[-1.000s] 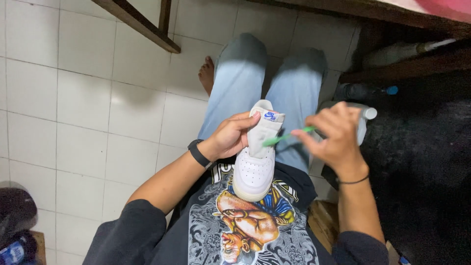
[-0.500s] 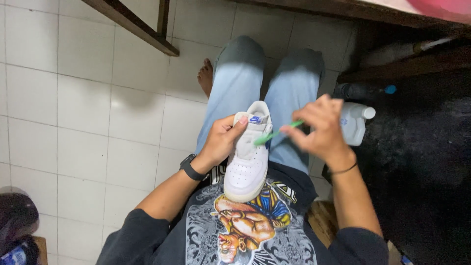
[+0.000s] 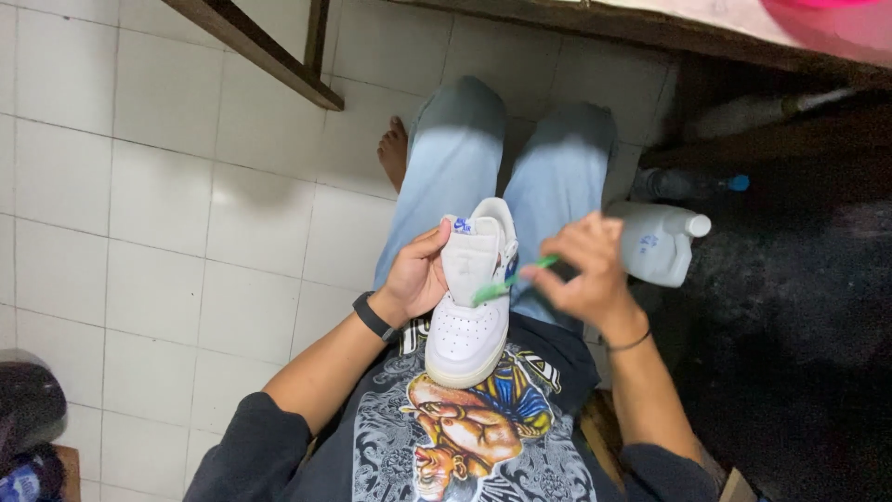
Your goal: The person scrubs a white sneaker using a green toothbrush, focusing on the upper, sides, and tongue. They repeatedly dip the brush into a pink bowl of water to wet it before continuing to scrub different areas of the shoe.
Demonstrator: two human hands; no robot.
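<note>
A white sneaker [image 3: 469,330] rests on my lap, its toe pointing toward my chest. My left hand [image 3: 420,274], with a black band on the wrist, grips the shoe at its left side near the tongue. My right hand [image 3: 581,274] holds a green toothbrush [image 3: 509,281], and the brush head touches the shoe's tongue and upper opening. I sit with legs in light blue jeans stretched over a white tiled floor.
A white plastic bottle [image 3: 658,242] lies beside my right leg. A dark bottle with a blue cap [image 3: 688,183] lies further back. Wooden furniture legs [image 3: 269,51] cross the top left. A dark bag [image 3: 28,418] sits at bottom left. A bare foot [image 3: 394,153] shows.
The shoe and both hands have shifted slightly in view as my head moved. My right hand has moved the toothbrush along the shoe's tongue. My left hand keeps its grip.
</note>
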